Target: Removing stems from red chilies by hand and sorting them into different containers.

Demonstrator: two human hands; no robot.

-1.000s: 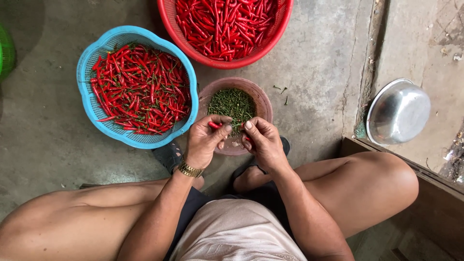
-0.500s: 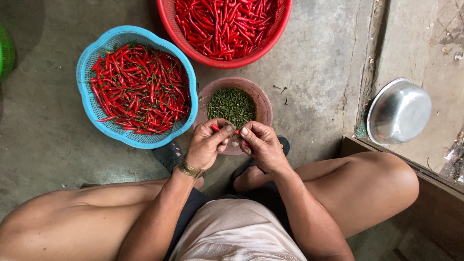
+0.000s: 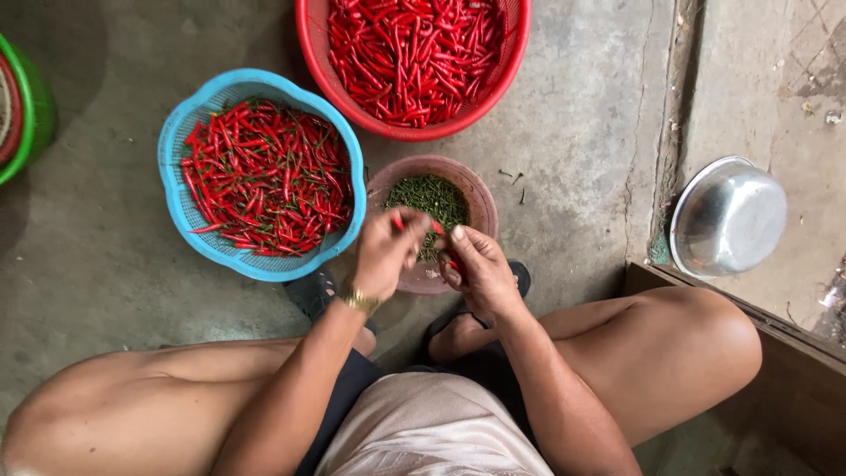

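My left hand (image 3: 388,251) pinches a small red chili (image 3: 435,226) at its fingertips, just over the near edge of a brown bowl (image 3: 476,196) that holds green chili stems (image 3: 434,197). My right hand (image 3: 480,269) sits close beside it, fingers curled around more red chili (image 3: 456,264). The two hands almost touch above the bowl. A blue basket (image 3: 176,207) full of red chilies (image 3: 264,176) with green stems lies to the left. A red basket (image 3: 322,70) of stemless red chilies (image 3: 414,48) stands at the top.
An upturned steel bowl (image 3: 730,216) rests on the concrete at the right, beside a crack and a wooden edge (image 3: 749,308). A green container (image 3: 26,110) shows at the far left. My bare knees and sandalled feet frame the bottom.
My hands have shifted slightly and pulled a little apart over the brown bowl. The left hand has turned, its fingers now lifting a chili at the tips.
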